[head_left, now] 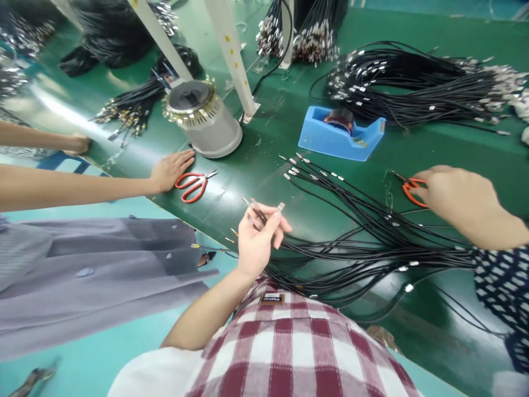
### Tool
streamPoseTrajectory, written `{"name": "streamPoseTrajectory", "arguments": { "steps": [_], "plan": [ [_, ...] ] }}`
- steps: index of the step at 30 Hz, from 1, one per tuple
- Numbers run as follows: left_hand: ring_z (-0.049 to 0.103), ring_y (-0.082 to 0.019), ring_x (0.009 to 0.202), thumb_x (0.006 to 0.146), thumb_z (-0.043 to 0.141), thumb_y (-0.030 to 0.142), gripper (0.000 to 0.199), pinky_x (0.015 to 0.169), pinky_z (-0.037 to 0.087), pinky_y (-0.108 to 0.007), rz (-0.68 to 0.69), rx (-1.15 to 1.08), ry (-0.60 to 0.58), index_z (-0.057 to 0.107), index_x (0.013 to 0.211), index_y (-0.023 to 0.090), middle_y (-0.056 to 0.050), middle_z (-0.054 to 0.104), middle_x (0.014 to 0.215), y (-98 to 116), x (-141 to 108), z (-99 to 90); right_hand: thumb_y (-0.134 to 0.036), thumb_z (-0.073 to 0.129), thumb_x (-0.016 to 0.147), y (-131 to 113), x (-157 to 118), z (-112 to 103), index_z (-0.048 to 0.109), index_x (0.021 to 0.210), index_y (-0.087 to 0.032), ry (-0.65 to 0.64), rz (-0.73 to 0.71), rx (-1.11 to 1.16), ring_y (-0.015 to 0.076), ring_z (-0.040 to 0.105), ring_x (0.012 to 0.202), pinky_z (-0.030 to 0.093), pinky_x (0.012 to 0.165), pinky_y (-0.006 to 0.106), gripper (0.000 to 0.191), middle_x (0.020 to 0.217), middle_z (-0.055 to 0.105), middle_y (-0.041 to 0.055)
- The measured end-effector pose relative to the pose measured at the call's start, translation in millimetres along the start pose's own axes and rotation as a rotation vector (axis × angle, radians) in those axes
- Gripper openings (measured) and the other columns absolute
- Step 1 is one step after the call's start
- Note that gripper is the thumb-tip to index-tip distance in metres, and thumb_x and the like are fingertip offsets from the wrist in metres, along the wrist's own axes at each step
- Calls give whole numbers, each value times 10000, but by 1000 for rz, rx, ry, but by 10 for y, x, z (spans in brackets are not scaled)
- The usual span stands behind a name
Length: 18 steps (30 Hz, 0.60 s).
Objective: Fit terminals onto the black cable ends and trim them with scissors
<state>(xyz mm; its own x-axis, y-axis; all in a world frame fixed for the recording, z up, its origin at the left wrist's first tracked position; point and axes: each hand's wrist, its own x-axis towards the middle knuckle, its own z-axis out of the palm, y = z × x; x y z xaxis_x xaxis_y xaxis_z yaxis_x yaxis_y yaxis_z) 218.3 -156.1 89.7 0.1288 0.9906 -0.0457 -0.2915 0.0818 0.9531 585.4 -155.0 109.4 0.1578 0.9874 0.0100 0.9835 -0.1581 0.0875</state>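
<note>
My left hand point(258, 240) is closed round the ends of a few black cables point(314, 251), palm partly turned up. Small clear-sleeved ends stick out past the fingers, and one silvery end shows beside the thumb. These cables run right across the green table point(268, 171), among a bundle whose loose ends point(295, 165) lie ahead of the hand. No hand joined to my right side shows in view; the hand point(458, 198) at the right comes out of a dark patterned sleeve, unlike my white one, and holds orange-handled cutters point(413, 190).
Red-handled cutters point(194, 184) lie beside another person's hand point(171, 171). Behind them stands a grey round device point(215, 129). A blue tape dispenser point(341, 135) sits before a big cable coil point(413, 82). White posts point(233, 55) rise from the table.
</note>
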Motion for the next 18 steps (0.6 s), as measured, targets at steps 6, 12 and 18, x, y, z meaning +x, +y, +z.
{"name": "streamPoseTrajectory", "arguments": {
  "steps": [6, 12, 18],
  "plan": [
    [436, -43, 370, 853, 732, 272, 230, 403, 302, -173, -39, -27, -3, 533, 839, 157, 13, 648, 573, 59, 5, 55, -475, 680, 859, -1594, -85, -337, 741, 1021, -214, -219, -436, 1138, 182, 675, 742, 511, 672, 294, 314, 850, 752, 31],
    [630, -140, 524, 866, 702, 414, 302, 538, 487, -260, -230, -95, -147, 644, 904, 120, -67, 716, 685, 177, -57, -122, -368, 673, 855, -2197, 259, -297, 732, 841, -136, -541, -640, 1507, 96, 532, 589, 449, 570, 227, 239, 705, 659, 2],
    [599, -121, 661, 801, 782, 379, 251, 642, 492, -260, -274, -152, -109, 772, 814, 129, -61, 711, 784, 116, -28, -289, -370, 657, 870, -2284, 280, -318, 698, 806, -125, -686, -669, 1510, 83, 491, 553, 413, 559, 219, 256, 613, 604, -24]
  ]
}}
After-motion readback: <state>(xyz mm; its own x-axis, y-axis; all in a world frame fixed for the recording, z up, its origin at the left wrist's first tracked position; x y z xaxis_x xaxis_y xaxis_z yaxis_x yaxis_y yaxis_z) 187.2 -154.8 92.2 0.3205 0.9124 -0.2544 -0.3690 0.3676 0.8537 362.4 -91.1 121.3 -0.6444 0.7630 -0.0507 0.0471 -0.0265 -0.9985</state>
